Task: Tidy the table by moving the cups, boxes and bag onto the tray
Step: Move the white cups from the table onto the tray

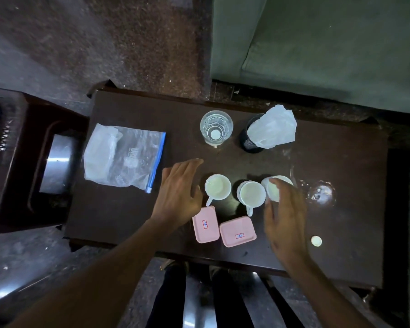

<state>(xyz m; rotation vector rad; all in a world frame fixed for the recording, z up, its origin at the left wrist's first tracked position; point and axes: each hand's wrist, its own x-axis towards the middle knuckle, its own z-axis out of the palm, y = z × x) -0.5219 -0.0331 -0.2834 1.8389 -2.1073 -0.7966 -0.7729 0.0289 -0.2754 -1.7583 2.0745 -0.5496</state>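
Observation:
Three white cups stand in a row on the dark table (118,218): a left cup (217,187), a middle cup (251,194) and a right cup (276,188). My right hand (285,216) curls its fingers around the right cup, which looks tilted. My left hand (179,192) hovers with relaxed fingers just left of the left cup, holding nothing. Two pink lidded boxes (205,224) (237,231) lie in front of the cups. A clear zip bag (123,158) with a blue seal lies at the table's left. No tray is clearly visible.
A clear glass (216,131) stands behind the cups. Beside it a black mesh holder (251,140) contains a white plastic wrapper (273,127). A small white disc (316,241) lies near the front right. A dark stool stands left, a green sofa (317,43) behind.

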